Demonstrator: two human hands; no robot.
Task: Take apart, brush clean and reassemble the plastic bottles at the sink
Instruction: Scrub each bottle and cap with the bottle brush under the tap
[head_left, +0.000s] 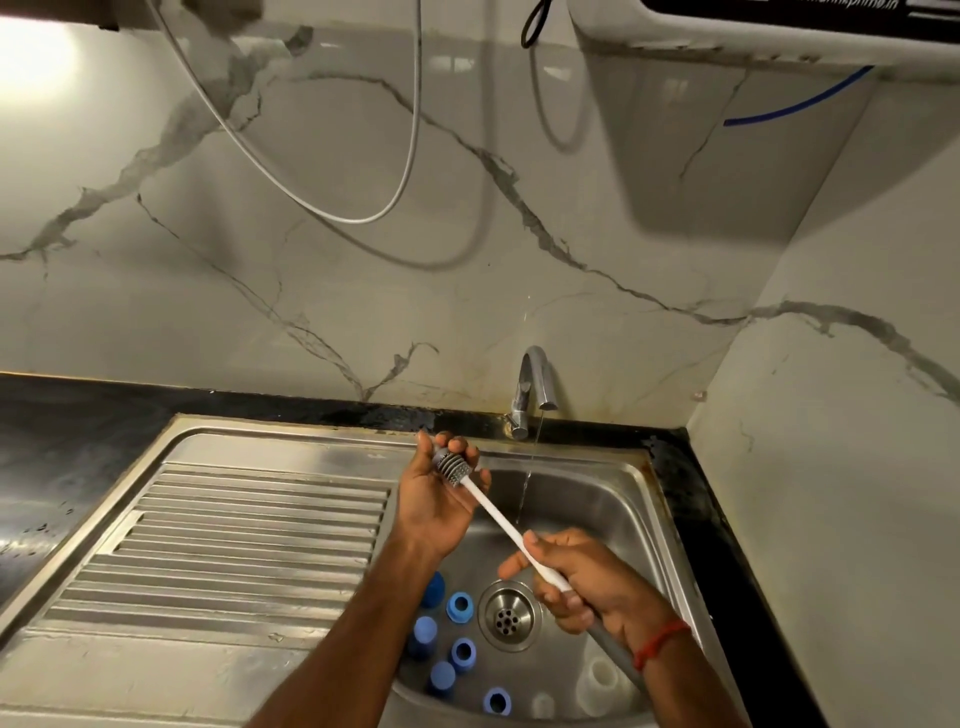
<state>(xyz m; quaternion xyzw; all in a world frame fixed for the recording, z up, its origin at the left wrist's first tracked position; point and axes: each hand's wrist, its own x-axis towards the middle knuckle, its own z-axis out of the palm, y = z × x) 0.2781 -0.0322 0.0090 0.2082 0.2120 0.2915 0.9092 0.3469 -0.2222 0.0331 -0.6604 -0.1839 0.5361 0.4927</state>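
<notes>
I hold a long bottle brush (498, 522) with a white shaft and a grey ribbed head over the steel sink (613, 499). My left hand (434, 499) is wrapped around the grey head. Lower right, my right hand (576, 582) grips the handle end. Several blue bottle caps (460, 605) lie on the basin floor left of the drain (508, 616), some upright and some with the open side up. Two clear plastic bottles (597, 675) lie at the basin's near right corner, partly hidden by my right forearm.
The tap (535, 384) at the back of the basin runs a thin stream of water (524, 483). A ribbed steel drainboard (234, 535) fills the left side, with black countertop (67, 441) beyond it. Marble wall panels close the back and right. Hoses hang overhead.
</notes>
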